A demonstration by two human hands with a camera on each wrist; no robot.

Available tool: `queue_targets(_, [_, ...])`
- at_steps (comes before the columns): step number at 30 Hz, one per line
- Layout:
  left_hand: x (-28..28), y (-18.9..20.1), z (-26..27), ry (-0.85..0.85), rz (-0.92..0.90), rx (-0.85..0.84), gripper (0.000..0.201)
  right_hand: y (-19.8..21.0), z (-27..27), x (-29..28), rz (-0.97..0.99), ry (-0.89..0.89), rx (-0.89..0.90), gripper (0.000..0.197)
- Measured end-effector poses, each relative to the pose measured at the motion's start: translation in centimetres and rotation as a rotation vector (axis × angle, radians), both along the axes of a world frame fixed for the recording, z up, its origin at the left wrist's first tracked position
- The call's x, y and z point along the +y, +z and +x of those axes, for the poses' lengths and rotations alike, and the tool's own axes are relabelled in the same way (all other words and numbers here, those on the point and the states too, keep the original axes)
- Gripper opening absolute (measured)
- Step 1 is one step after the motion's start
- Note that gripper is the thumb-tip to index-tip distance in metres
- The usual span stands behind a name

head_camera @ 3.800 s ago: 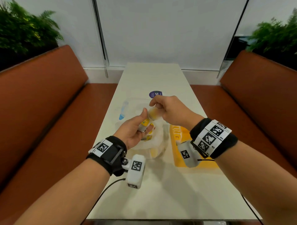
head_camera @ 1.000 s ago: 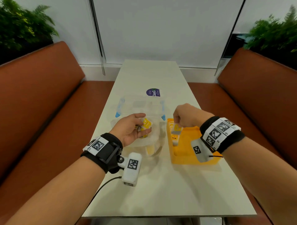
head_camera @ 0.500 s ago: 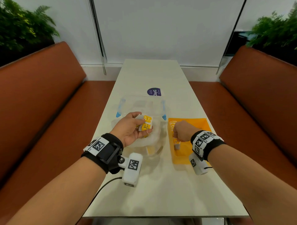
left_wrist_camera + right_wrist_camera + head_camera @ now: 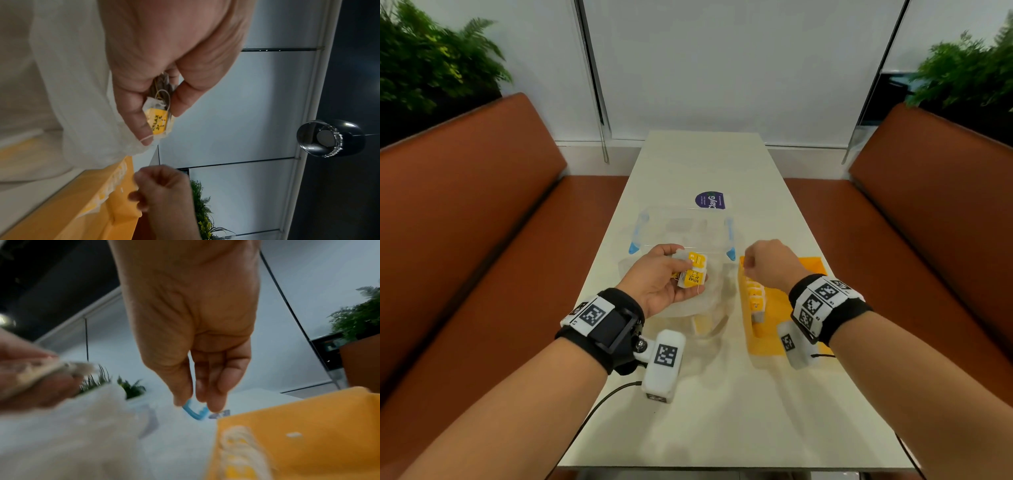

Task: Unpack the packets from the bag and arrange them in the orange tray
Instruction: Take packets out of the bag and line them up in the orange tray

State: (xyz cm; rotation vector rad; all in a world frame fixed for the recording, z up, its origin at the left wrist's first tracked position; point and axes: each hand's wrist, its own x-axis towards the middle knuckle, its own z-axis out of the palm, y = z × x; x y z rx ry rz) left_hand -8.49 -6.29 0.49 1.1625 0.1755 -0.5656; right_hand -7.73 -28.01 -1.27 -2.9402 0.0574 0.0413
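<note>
My left hand (image 4: 662,279) is palm up over the clear plastic bag (image 4: 710,303) and grips a small bunch of tea packets (image 4: 693,272) with yellow tags; in the left wrist view thumb and fingers pinch these packets (image 4: 158,123). The orange tray (image 4: 810,270) lies to the right of the bag with a row of packets (image 4: 754,298) standing along its left wall. My right hand (image 4: 768,262) hovers above the tray's far left corner. Its fingers (image 4: 213,386) hang loosely downward and hold nothing.
A clear lidded box with blue clips (image 4: 685,228) stands just behind the bag, and a purple sticker (image 4: 710,200) lies further back on the white table (image 4: 722,404). Brown benches (image 4: 465,240) line both sides. More yellow packets show through the bag near its front (image 4: 702,323).
My right hand has lifted off the packet row in the tray and come up empty toward the tray's far left corner. The left hand has stayed over the bag with its packets.
</note>
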Motion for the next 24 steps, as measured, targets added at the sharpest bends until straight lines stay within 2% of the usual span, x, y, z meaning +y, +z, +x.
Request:
queue_targets(2, [-0.1,-0.1,0.1,-0.001,0.000,-0.013,0.027,1.6,-0.1,1.2,0.280,0.016,-0.108,0.013])
queue_targets(4, [-0.1,-0.2,0.1,0.000,-0.010,-0.028,0.027,3.3,-0.6,2.9,0.530,0.081,-0.103,0.018])
queue_targets(5, [-0.1,-0.2,0.1,-0.004,-0.015,-0.039,0.027,3.8,-0.8,3.7,0.577,0.116,-0.077,0.022])
queue_targets(8, [-0.1,-0.3,0.0,-0.020,-0.035,-0.071,0.027,4.4,-0.9,5.0,0.524,0.200,-0.005,0.034])
queue_targets(10, [0.0,-0.3,0.0,-0.017,-0.038,-0.086,0.026,4.4,-0.8,5.3,0.521,0.195,-0.002,0.027])
queue_targets(14, [0.2,-0.5,0.0,-0.023,-0.063,-0.091,0.031,4.6,-0.8,5.4,0.751,0.160,-0.005,0.014])
queue_targets(19, [0.2,-0.6,0.1,0.002,-0.092,-0.057,0.050,4.8,-0.9,5.2,0.903,0.125,-0.045,0.031])
queue_targets(21, [0.2,-0.6,0.1,0.013,-0.108,-0.041,0.053,4.7,-0.9,5.2,0.898,0.129,-0.074,0.039])
queue_targets(24, [0.2,-0.5,0.0,-0.013,-0.100,-0.047,0.047,4.8,-0.9,5.2,0.753,0.199,-0.121,0.043])
